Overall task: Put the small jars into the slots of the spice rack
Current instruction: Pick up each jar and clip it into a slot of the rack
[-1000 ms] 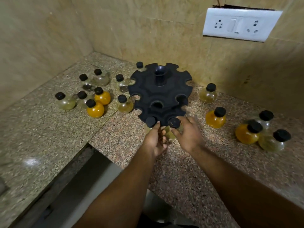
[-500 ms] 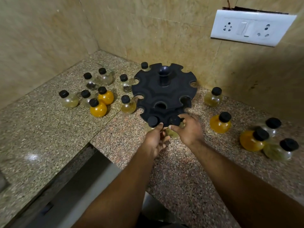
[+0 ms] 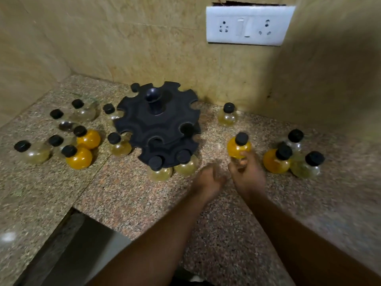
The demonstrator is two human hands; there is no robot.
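The black round spice rack (image 3: pixel 144 124) stands against the back wall. Two pale yellow jars (image 3: pixel 186 167) hang in its front slots, black caps up. An orange jar (image 3: pixel 237 146) with a black cap stands on the counter right of the rack. My right hand (image 3: pixel 248 175) reaches it from the near side, fingertips closed on its lower part. Beside that hand and right of the rack's front, my left hand (image 3: pixel 208 179) hovers loosely curled and holds nothing.
Several loose jars, clear and orange (image 3: pixel 79 158), sit left of the rack. Right of it are a pale jar (image 3: pixel 226 118) by the wall and a cluster with another orange jar (image 3: pixel 275 163). A white socket plate (image 3: pixel 247 25) hangs on the wall. The granite counter (image 3: pixel 127 193) has a step edge at the near left.
Both hands left the rack's front slots, where the two pale jars stay, and moved right. My right hand has reached the orange jar. The view shifted right.
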